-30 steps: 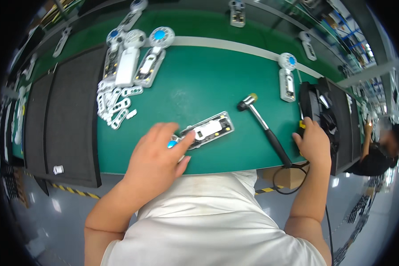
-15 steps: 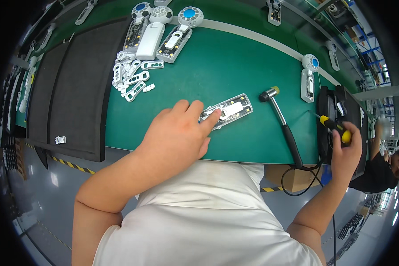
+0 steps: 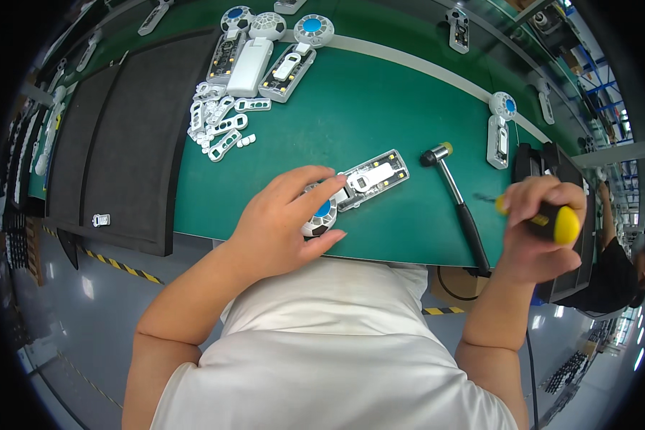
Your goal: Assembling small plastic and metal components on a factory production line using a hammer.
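My left hand (image 3: pixel 276 226) is curled round the round, football-patterned head of a handheld device (image 3: pixel 375 180). Its clear body, with a white piece along the middle, lies slanted on the green mat, and part of the blue-centred head shows between my fingers. At the right, my right hand (image 3: pixel 541 247) is closed on a screwdriver (image 3: pixel 555 222) with a black and yellow handle, held above the table's right side. Its shaft points left and is blurred. Between the two hands lies a hammer (image 3: pixel 457 193) with a black grip and a rounded two-faced head.
Several similar devices (image 3: pixel 287 72) and a pile of white plastic parts (image 3: pixel 226 123) lie at the back left. A black foam-like tray (image 3: pixel 132 158) covers the left side. Another device (image 3: pixel 498 140) and a black case (image 3: pixel 527 161) are at the right. A person (image 3: pixel 613 276) is beyond.
My right hand has lifted the screwdriver from beside the black case and moved slightly left. My left hand has shifted back along the device, uncovering part of its round head.
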Available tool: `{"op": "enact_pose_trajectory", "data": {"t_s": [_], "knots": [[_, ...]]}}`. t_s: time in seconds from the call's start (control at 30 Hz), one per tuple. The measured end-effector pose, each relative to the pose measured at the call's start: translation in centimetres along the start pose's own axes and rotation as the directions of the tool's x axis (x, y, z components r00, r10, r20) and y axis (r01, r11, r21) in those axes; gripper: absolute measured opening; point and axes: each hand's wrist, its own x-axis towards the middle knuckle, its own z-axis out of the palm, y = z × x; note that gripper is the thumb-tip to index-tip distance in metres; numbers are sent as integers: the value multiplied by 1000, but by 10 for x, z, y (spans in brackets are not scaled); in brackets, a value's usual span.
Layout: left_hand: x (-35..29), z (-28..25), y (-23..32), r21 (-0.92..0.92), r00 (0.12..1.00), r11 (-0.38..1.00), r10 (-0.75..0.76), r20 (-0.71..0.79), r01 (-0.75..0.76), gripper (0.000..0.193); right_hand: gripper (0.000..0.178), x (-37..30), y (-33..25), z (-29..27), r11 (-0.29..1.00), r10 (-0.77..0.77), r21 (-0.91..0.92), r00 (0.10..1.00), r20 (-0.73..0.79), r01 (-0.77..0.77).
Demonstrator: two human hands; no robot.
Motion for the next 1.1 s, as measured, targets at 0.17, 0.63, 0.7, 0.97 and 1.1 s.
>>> {"op": "enact_pose_trajectory", "data": {"t_s": [0.17,0.63,0.7,0.97,1.1], "knots": [[-2,0,-6,-79,999,997,14,-51,-18,79,51,-6,26,56,986,116,-151,938,327,-70],[1,-1,-9,-130,1000,991,-22,9,23,82,34,-28,34,104,881,249,-432,588,770,192],[1,-4,-4,-15,997,999,-41,-64,41,80,34,-29,34,103,875,286,-447,546,788,188],[25,-30,-16,-35,966,969,-247,-73,245,68,37,-20,4,60,884,64,-369,709,702,285],[26,-21,-14,-5,971,972,-232,48,233,67,36,-19,0,12,756,35,-561,835,549,337]]}}
